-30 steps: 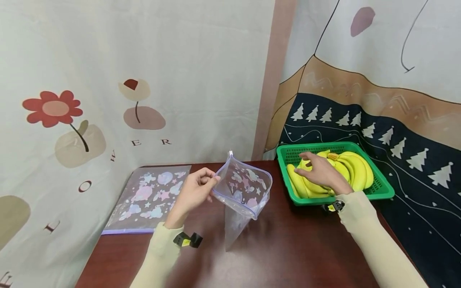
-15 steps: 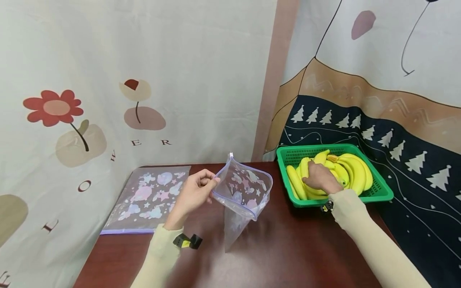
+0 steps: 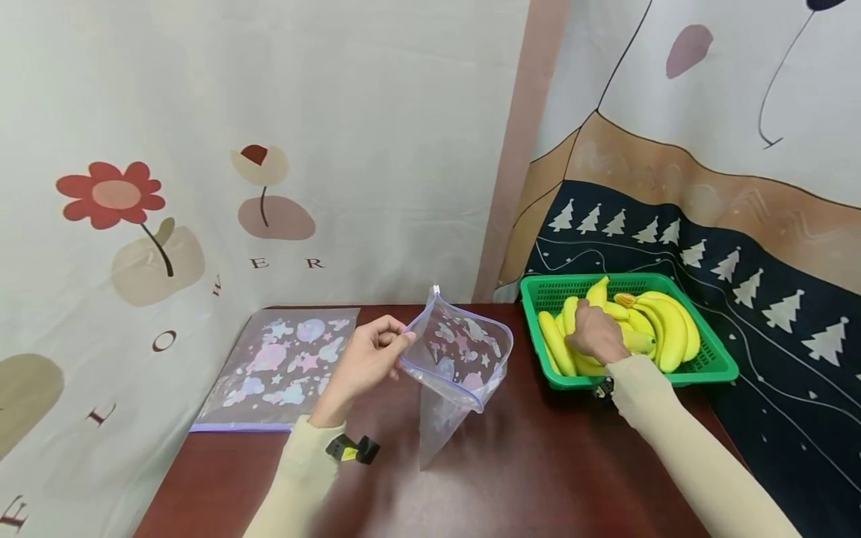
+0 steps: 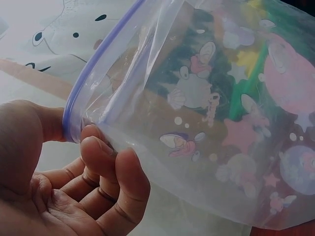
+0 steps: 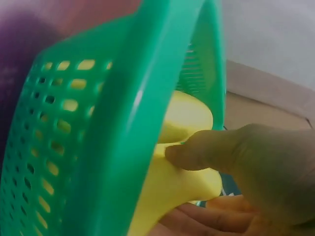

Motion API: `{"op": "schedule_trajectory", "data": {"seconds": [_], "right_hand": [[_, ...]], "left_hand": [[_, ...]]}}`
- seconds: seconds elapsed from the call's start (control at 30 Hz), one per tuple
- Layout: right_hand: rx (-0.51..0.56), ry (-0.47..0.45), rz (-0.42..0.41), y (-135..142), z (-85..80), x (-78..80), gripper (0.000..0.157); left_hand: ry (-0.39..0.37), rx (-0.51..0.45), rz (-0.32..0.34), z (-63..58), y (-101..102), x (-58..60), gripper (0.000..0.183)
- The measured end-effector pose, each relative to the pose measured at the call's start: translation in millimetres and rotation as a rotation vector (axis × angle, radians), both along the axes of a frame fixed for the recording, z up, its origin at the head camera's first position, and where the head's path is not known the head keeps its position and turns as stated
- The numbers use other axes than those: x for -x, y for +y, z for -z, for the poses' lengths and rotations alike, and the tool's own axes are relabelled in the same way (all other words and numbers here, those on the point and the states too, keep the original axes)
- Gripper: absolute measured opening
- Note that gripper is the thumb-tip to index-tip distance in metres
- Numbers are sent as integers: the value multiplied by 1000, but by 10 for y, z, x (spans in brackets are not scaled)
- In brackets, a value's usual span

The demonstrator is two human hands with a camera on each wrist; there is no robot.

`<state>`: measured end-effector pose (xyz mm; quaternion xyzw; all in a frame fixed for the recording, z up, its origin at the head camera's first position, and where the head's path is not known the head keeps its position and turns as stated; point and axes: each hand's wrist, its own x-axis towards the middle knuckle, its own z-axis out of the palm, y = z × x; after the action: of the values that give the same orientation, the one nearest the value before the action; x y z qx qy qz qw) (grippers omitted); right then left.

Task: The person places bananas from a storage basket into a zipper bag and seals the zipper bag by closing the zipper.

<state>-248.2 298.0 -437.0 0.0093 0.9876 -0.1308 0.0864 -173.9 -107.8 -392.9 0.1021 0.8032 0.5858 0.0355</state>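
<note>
My left hand (image 3: 370, 355) pinches the purple-edged rim of a clear zipper bag (image 3: 457, 359), printed with stars and sea shapes. The bag stands with its mouth open towards me. In the left wrist view, thumb and fingers nip the bag's film (image 4: 197, 123) just at the zip. Over at the right, my right hand (image 3: 597, 332) reaches into a green plastic basket (image 3: 723, 370) of yellow bananas (image 3: 673, 329). In the right wrist view its thumb (image 5: 189, 155) lies on top of a banana (image 5: 172, 184) and the fingers curl beneath it.
A second printed zipper bag (image 3: 282, 366) lies flat at the left back of the brown table (image 3: 538, 463). Printed cloth (image 3: 377, 149) hangs close behind the table, and a dark tree-patterned cloth (image 3: 760, 329) borders the basket on the right.
The right hand has gone from hovering with spread fingers over the basket down among the bananas, where its fingers have closed around one. The left hand and its bag have stayed in place.
</note>
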Motion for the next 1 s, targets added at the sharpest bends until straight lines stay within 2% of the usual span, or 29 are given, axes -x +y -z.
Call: {"op": "schedule_trajectory", "data": {"seconds": [0.27, 0.47, 0.8, 1.0], "right_hand": [[84, 78, 57, 93, -56, 8, 83], [173, 48, 110, 127, -93, -19, 85], [310, 10, 150, 249, -150, -102, 85], [371, -8, 184, 265, -220, -96, 90]], "left_hand": [[8, -11, 0, -24, -6, 25, 17], [9, -7, 7, -6, -20, 19, 17], [13, -19, 25, -11, 17, 23, 16], [9, -25, 18, -3, -22, 6, 15]]}}
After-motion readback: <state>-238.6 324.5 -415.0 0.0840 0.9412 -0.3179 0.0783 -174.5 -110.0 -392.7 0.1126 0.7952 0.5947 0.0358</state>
